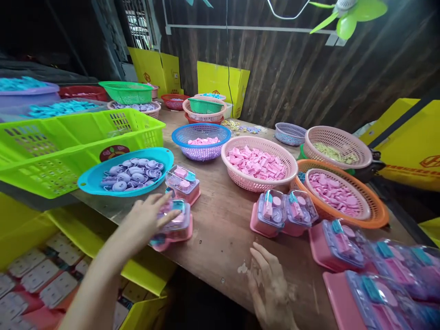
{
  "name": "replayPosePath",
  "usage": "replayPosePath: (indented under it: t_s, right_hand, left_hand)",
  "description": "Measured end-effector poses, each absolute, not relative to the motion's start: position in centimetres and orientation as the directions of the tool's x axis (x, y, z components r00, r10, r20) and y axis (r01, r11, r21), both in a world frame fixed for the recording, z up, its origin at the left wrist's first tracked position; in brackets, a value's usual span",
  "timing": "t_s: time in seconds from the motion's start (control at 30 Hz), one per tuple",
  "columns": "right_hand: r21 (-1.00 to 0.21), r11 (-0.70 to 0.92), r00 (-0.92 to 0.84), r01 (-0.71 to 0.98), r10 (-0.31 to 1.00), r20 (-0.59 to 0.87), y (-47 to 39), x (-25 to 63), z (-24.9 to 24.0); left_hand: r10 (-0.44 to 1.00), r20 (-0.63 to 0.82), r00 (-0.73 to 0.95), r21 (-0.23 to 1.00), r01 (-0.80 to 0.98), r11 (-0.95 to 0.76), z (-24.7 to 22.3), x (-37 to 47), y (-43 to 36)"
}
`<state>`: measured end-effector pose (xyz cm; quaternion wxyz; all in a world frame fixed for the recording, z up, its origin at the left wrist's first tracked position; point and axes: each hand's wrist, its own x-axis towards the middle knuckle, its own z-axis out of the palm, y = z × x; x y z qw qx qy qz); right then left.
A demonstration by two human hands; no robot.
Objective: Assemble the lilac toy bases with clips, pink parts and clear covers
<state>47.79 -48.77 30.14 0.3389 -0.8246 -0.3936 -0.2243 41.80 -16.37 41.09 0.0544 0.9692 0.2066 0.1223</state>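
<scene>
Head view: the left hand [147, 219] spreads its fingers over a clear-topped pink case [184, 223], left on the tabletop [220, 247], grip impossible to tell; the right hand [271, 286], loosely open, is near

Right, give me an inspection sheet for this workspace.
Surface: brown wooden table, pale patch beside the right hand.
Job's things: clear-lidded pink boxes near the left hand and further right.
Clutter: baskets of small parts; loose pieces towards the back.
Grippers: bare hands; left hand over one box, grip unclear; right hand open, nothing seen in it.
Cables: dark cord hanging at the back; white cable above.
Surroundings: yellow cartons, dark wall, green fan.
</scene>
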Motion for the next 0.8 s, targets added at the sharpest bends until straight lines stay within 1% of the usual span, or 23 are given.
replayPosePath:
  t_s: [0.03,0.07,0.1,0.17,0.23,0.3,0.33,0.37,0.43,0.5,0.57,0.63,0.7,0.77,0.8]
  right_hand:
    - [-0.486,-0.445,0.658,0.752,0.47,0.588,-48.8,47.1,30.4]
    - [-0.587,-0.431,0.728,0.685,0.445,0.522,-48.9,46.6,30.9]
    - [-0.675,-0.42,0.789,0.607,0.42,0.449,-49.1,46.2,31.4]
    - [-0.781,-0.413,0.869,0.469,0.372,0.325,-49.9,46.2,32.4]
    - [-0.818,-0.426,0.91,0.386,0.321,0.262,-51.3,47.0,33.3]
    - [-0.825,-0.451,0.928,0.341,0.302,0.218,-53.0,48.0,34.0]
    - [-0.827,-0.457,0.929,0.327,0.315,0.194,-53.9,48.5,34.3]
    - [-0.829,-0.458,0.926,0.321,0.336,0.173,-54.6,48.8,34.6]
    - [-0.823,-0.463,0.916,0.33,0.369,0.16,-55.8,49.3,35.2]
    - [-0.799,-0.494,0.915,0.342,0.367,0.165,-56.5,49.5,35.7]
    - [-0.757,-0.561,0.926,0.334,0.347,0.151,-57.0,49.7,36.2]
    - [-0.676,-0.652,0.929,0.342,0.343,0.14,-57.2,50.1,36.6]
    - [-0.554,-0.737,0.918,0.388,0.365,0.156,-57.1,50.5,36.9]
    - [-0.444,-0.785,0.9,0.433,0.403,0.165,-56.9,50.9,37.1]
    - [-0.41,-0.798,0.896,0.442,0.415,0.159,-56.7,51.1,37.2]
  left_hand:
    - [0.401,0.202,0.893,0.164,0.373,-0.913,40.8,42.0,-19.2]
    - [0.414,0.201,0.888,0.2,0.376,-0.905,40.4,42.2,-22.2]
    - [0.398,0.183,0.899,0.273,0.342,-0.899,40.1,42.5,-25.2]
    - [0.258,0.13,0.957,0.44,0.178,-0.88,39.4,43.1,-30.4]
    - [0.009,0.103,0.995,0.606,-0.056,-0.793,38.6,43.8,-33.5]
    - [-0.206,0.134,0.969,0.722,-0.238,-0.65,37.6,44.8,-34.7]
    - [-0.279,0.159,0.947,0.754,-0.299,-0.585,36.9,45.4,-34.9]
    - [-0.322,0.184,0.929,0.774,-0.339,-0.535,36.1,46.0,-35.1]
    - [-0.328,0.239,0.914,0.792,-0.379,-0.479,34.2,47.1,-35.9]
    - [-0.259,0.292,0.921,0.799,-0.384,-0.463,32.2,47.6,-37.6]
    - [-0.177,0.322,0.93,0.803,-0.368,-0.47,30.6,47.6,-39.9]
    - [-0.14,0.327,0.935,0.812,-0.354,-0.465,29.4,47.2,-42.1]
    - [-0.117,0.314,0.942,0.832,-0.333,-0.445,28.8,46.8,-43.7]
    - [-0.096,0.279,0.956,0.855,-0.292,-0.429,28.4,46.7,-44.5]
    - [-0.09,0.262,0.961,0.862,-0.275,-0.426,28.3,46.7,-44.7]
